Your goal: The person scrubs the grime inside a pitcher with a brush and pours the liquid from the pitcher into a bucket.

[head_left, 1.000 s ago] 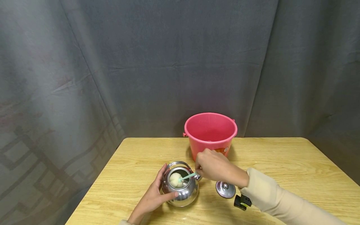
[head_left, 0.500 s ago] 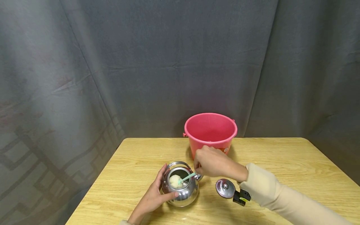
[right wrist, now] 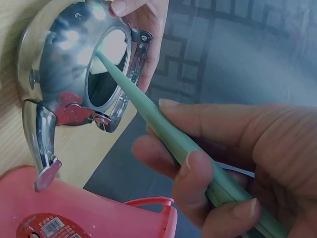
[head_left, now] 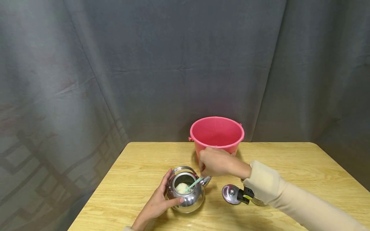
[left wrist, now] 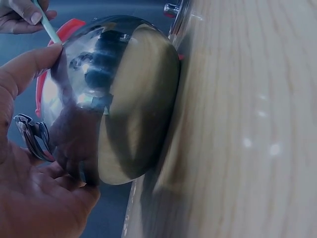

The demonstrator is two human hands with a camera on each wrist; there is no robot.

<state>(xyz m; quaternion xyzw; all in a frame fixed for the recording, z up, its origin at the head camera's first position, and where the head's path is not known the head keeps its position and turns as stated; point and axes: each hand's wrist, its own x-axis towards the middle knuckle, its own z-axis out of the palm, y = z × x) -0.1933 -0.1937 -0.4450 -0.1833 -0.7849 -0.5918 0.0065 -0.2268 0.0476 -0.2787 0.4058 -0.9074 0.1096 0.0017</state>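
A shiny metal kettle (head_left: 189, 205) stands uncovered on the wooden table, its handle leaning to the back and its spout to the right. My left hand (head_left: 157, 202) grips its body, thumb on the near side and fingers round the left side. My right hand (head_left: 218, 163) holds the green handle of a sponge brush (right wrist: 148, 113), fingers and thumb wrapped round it in the right wrist view. The brush's pale sponge head (head_left: 182, 188) is inside the kettle's mouth. The inside bottom of the kettle is hidden.
A pink bucket (head_left: 199, 146) stands behind the right hand. The metal kettle lid (head_left: 229, 193) lies right of the kettle, partly covered by the black wrist camera (head_left: 245, 195). Another shiny edge (head_left: 258, 202) peeks out under the right sleeve. Grey curtains hang behind the table.
My right hand has risen slightly and moved a little left, tilting the brush handle more steeply; the sponge has shifted lower in the kettle's mouth. My left hand stays on the kettle.
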